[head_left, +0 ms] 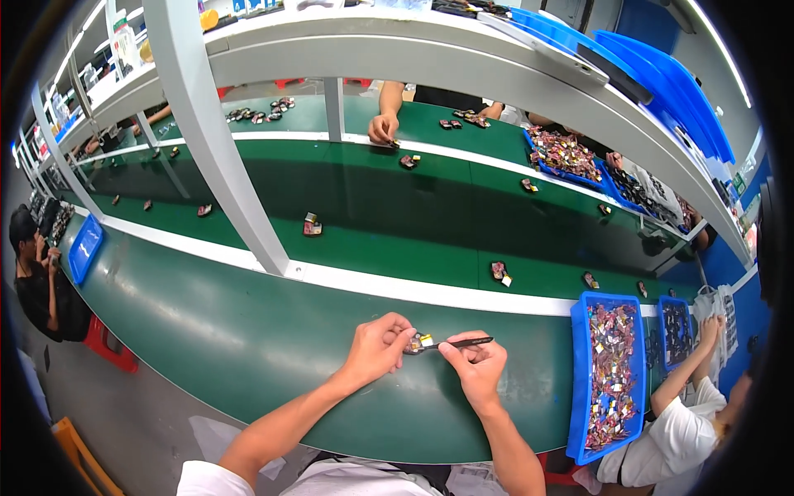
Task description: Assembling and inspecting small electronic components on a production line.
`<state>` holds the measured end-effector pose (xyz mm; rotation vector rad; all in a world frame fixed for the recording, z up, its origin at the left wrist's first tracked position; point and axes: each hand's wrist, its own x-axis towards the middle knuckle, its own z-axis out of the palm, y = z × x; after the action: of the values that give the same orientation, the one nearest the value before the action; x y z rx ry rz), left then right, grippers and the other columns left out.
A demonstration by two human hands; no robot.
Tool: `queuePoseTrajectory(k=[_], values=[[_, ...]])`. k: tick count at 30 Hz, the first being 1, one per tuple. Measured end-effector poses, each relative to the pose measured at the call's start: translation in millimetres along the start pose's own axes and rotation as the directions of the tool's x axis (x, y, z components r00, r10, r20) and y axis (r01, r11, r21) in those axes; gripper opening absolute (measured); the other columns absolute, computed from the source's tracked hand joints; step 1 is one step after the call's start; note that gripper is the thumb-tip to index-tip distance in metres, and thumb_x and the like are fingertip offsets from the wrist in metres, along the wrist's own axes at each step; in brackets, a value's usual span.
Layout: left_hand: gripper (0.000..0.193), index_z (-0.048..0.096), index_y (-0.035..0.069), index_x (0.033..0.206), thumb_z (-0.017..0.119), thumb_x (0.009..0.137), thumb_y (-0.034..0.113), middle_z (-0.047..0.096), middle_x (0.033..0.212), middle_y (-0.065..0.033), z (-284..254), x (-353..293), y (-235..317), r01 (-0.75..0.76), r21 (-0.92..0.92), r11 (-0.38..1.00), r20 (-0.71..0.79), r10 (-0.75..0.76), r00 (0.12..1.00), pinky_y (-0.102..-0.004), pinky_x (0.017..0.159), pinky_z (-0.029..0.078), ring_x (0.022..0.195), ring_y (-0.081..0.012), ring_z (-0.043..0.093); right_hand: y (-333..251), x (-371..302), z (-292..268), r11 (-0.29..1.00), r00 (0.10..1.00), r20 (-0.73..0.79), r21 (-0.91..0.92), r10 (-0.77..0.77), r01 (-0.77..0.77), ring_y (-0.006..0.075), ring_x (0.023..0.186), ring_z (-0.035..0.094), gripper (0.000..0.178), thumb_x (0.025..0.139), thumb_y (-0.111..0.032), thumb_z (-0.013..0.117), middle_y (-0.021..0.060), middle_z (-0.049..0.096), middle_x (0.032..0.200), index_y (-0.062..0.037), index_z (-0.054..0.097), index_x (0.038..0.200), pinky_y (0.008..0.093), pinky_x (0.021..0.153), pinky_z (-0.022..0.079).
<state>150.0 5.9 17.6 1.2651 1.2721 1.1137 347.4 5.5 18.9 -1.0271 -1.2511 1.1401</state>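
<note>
While hands (379,347) clamp dark part (413,345) and black tool (473,341), blue tray (582,372) rightward, white post (213,149) crossing belt (397,236)

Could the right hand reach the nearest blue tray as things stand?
Likely yes: only green tabletop lies between the right hand and blue tray, though that hand holds a slim black tool.

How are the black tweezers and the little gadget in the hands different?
The black tweezers are long and thin; the little gadget is short and chunky.
The black tweezers look dark nearly all over; the little gadget has a bright yellow and white patch.
The right hand holds the black tweezers; the left hand holds the little gadget.
Both are held above the green table.
</note>
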Motion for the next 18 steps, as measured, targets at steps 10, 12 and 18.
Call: queuePoseTrajectory(k=[10, 12, 18], values=[[0.012, 0.06, -0.005, 0.101, 0.063, 0.098, 0.006, 0.069, 0.074, -0.0101, 4.9, -4.1, -10.5, -0.154, -0.037, 0.987, -0.01, 0.153, 0.988, -0.0244, 0.043, 0.051, 0.053, -0.0118, 0.066, 4.1, -1.8, 1.5, 0.99, 1.0, -0.02, -0.139, -0.014, 0.011, -0.0022, 0.052, 0.041, 0.012, 0.082, 0.003, 0.08, -0.0025, 0.064, 0.071, 0.0034, 0.071, 0.089, 0.0175, 0.046, 0.027], [0.011, 0.06, -0.005, 0.101, 0.063, 0.098, 0.005, 0.069, 0.075, -0.0098, 5.3, -5.4, -10.8, -0.173, -0.029, 0.985, -0.018, 0.172, 0.985, -0.0244, 0.044, 0.051, 0.054, -0.0115, 0.066, 4.3, -1.1, 2.0, 0.988, 1.0, -0.016, -0.151, -0.016, 0.013, -0.0022, 0.052, 0.04, 0.012, 0.082, 0.003, 0.08, -0.0027, 0.064, 0.07, 0.0033, 0.071, 0.089, 0.0176, 0.046, 0.027], [0.009, 0.061, -0.004, 0.102, 0.064, 0.098, 0.004, 0.069, 0.078, -0.0086, 7.5, -7.5, -10.7, -0.263, 0.032, 0.964, -0.032, 0.264, 0.964, -0.0242, 0.045, 0.051, 0.054, -0.01, 0.066, 0.9, 0.4, 1.5, 0.994, 1.0, -0.006, -0.104, 0.024, -0.025, -0.0025, 0.052, 0.04, 0.011, 0.083, 0.003, 0.08, -0.0029, 0.063, 0.07, 0.0034, 0.071, 0.09, 0.0176, 0.046, 0.027]])
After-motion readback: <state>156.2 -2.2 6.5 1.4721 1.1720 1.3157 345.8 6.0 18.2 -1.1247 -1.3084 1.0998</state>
